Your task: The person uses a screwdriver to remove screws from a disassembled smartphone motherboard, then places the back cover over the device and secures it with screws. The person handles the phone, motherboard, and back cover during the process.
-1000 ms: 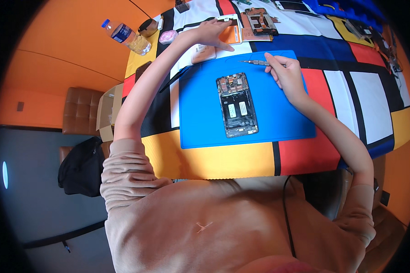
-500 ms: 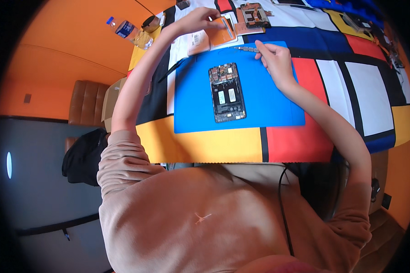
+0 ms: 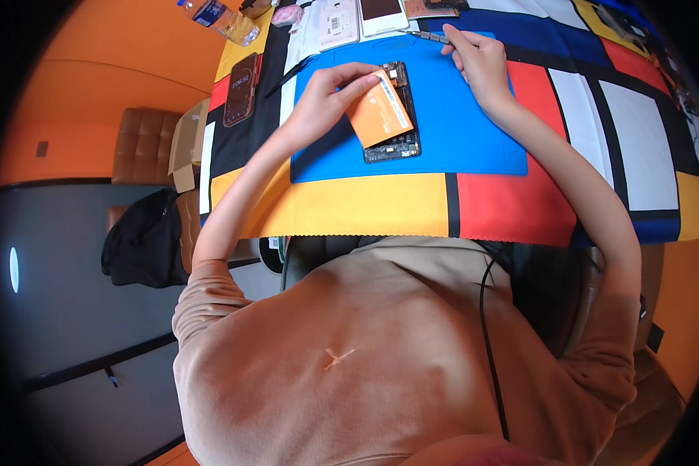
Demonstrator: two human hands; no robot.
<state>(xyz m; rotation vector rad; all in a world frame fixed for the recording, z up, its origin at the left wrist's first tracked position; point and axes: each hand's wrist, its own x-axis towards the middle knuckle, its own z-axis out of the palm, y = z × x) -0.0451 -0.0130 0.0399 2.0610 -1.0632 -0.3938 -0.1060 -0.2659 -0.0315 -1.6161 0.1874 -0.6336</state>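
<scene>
On a blue mat [image 3: 470,140] lies an opened smartphone [image 3: 392,155], its circuit board and inner frame bare. My left hand [image 3: 324,95] is closed on an orange phone battery [image 3: 379,116], pinching it near its top edge. The battery is tilted over the phone and covers much of its middle; whether it touches the frame, I cannot tell. Beyond the phone, at the mat's far right part, my right hand [image 3: 481,66] grips a slim metal screwdriver [image 3: 431,36], its tip pointing left.
Black tweezers [image 3: 290,75] lie across the mat's left edge. Further left is a dark phone [image 3: 241,89] with a lit screen. Behind the mat are a white phone panel [image 3: 382,17] and a pale box [image 3: 339,23]. A water bottle [image 3: 219,21] stands at the far left.
My left hand has brought the orange battery from behind the mat toward me, over the opened phone. My right hand still holds the screwdriver. The view has shifted, placing the table higher.
</scene>
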